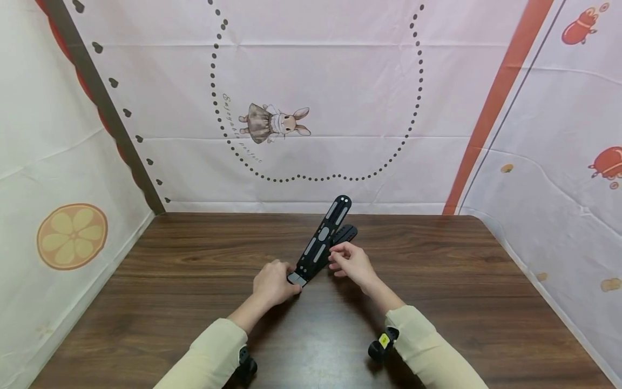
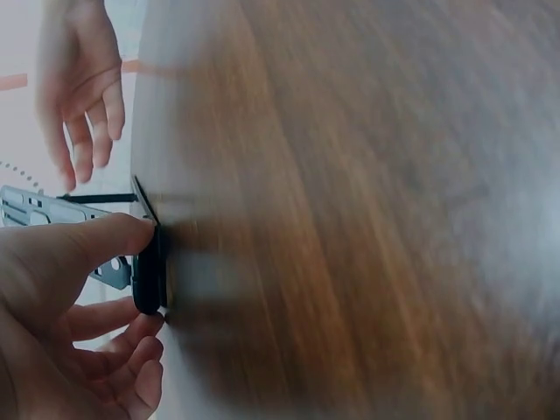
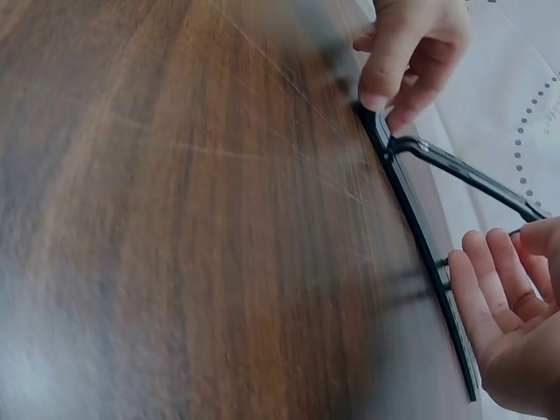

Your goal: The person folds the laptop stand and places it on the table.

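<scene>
At the left, the joined end of a black folding stand [image 1: 320, 240] is gripped by the left hand [image 1: 274, 282], seemingly so that slipping on the table [image 1: 209, 254] is prevented. From that end, the upper leg [image 1: 324, 232] is raised towards one o'clock, while the lower leg [image 1: 346, 233] is laid along the tabletop towards two o'clock. At the right, the right hand [image 1: 355, 265] is held close beside both legs, outer fingers loosely extended, perhaps for steadying; whether anything is pinched cannot be told.

Blk/grey stand [image 1: 323, 234], brn wood-grain table [image 1: 194, 270]
</scene>
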{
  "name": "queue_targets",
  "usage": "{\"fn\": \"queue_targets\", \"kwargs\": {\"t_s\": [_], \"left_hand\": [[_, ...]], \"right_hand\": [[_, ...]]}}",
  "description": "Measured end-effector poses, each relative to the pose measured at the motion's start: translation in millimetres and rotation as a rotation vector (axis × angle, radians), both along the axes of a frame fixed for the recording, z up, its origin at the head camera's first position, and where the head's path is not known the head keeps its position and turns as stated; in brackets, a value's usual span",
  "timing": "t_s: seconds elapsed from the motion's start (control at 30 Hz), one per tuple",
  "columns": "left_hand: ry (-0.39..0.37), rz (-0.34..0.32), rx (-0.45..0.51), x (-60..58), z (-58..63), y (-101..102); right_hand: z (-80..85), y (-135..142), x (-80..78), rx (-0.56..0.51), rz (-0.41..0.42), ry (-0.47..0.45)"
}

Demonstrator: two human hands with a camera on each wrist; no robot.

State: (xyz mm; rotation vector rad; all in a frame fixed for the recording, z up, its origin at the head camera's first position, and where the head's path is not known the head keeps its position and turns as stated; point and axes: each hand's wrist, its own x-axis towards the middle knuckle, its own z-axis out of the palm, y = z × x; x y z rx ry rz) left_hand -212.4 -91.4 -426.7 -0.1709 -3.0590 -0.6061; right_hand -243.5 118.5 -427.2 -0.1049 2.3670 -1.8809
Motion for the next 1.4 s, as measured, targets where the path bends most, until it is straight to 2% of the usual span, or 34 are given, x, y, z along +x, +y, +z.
{"fn": "queue_targets", "kwargs": {"t_s": [0.23, 0.5, 0.7, 0.87, 1.1, 1.4], "left_hand": [[0.029, -0.036, 0.023, -3.3, -2.9, -11], [0.04, -0.059, 0.049, -5.8, -6.3, -18], [0.039, -0.066, 0.06, -6.8, -6.1, -22], [0.032, -0.073, 0.063, -7.8, -5.7, -24], [0.01, -0.094, 0.074, -9.1, -5.4, -26], [-0.012, -0.133, 0.093, -12.0, -6.0, -30]], "right_hand": [[6.8, 5, -4.3, 0.021, -0.009, 0.084], [20.2, 16, -13.0, 0.115, -0.047, 0.194], [31.2, 29, -21.2, 0.149, -0.041, 0.255], [41.8, 39, -26.7, 0.206, -0.02, 0.315], [53.4, 47, -34.5, 0.342, 0.025, 0.414], [61.5, 54, -39.8, 0.384, 0.114, 0.407]]}}
